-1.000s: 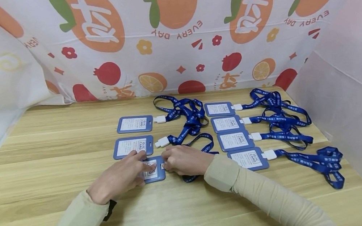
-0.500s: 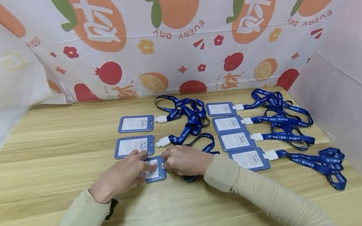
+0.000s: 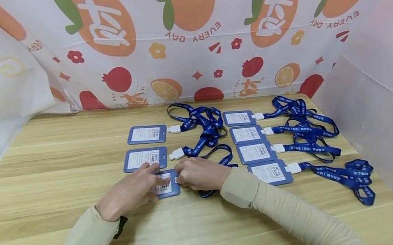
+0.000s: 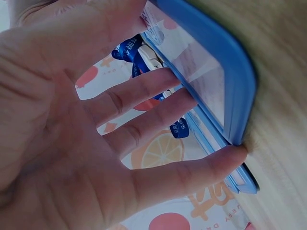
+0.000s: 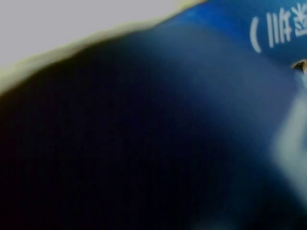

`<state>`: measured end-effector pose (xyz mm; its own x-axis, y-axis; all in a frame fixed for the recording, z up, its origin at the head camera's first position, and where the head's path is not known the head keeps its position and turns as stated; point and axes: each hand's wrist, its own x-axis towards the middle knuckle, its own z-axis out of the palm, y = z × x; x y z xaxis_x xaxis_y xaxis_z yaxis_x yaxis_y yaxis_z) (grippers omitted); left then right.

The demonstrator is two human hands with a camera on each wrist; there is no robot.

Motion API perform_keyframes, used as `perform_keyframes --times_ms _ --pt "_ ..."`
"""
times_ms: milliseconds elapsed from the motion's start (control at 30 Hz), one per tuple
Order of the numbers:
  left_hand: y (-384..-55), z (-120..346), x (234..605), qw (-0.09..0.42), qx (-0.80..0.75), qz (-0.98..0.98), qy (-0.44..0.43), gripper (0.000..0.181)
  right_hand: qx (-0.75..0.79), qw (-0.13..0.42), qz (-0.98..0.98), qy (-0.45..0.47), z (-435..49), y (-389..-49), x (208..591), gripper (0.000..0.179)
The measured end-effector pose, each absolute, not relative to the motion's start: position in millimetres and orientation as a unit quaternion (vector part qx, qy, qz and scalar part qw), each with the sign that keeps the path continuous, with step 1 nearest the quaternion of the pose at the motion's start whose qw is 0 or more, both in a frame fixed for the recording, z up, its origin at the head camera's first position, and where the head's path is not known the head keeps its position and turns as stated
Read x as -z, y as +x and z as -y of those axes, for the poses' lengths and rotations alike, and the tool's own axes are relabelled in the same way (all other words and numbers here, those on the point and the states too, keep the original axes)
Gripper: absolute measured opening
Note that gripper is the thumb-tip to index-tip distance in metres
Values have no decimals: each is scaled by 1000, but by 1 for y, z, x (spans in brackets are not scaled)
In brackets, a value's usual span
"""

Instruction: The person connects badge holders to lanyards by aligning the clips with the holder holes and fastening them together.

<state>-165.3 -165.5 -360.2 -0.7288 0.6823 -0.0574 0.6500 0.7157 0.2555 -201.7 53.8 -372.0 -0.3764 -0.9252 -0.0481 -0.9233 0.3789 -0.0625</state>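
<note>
A blue badge holder (image 3: 173, 188) with a white card lies flat at the front of the left column. My left hand (image 3: 132, 190) holds it from the left, an index finger over the card; in the left wrist view, fingertips meet the edge of the badge holder (image 4: 242, 91). My right hand (image 3: 201, 173) pinches a white lanyard clip (image 3: 177, 180) at its slotted end, mostly hidden by the fingers. From under that hand runs a blue lanyard (image 3: 207, 193). A blurred blue lanyard (image 5: 278, 28) with white characters fills much of the right wrist view.
Two more badge holders, the far one (image 3: 146, 134) and the middle one (image 3: 145, 159), lie behind, beside loose lanyards with white clips (image 3: 176, 154). To the right, several badge holders (image 3: 270, 173) lie joined to lanyards (image 3: 336, 174). A fruit-print cloth (image 3: 190, 60) hangs behind the wooden table (image 3: 61, 159).
</note>
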Motion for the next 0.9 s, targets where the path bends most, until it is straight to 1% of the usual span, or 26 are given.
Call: perform_keyframes --times_ms 467,900 --pt "-165 165 360 73 -112 -924 358 42 4 48 -832 -552 -50 -200 370 16" --pt "-165 165 360 93 -119 -926 345 40 -8 50 -834 -549 -49 -198 368 16"
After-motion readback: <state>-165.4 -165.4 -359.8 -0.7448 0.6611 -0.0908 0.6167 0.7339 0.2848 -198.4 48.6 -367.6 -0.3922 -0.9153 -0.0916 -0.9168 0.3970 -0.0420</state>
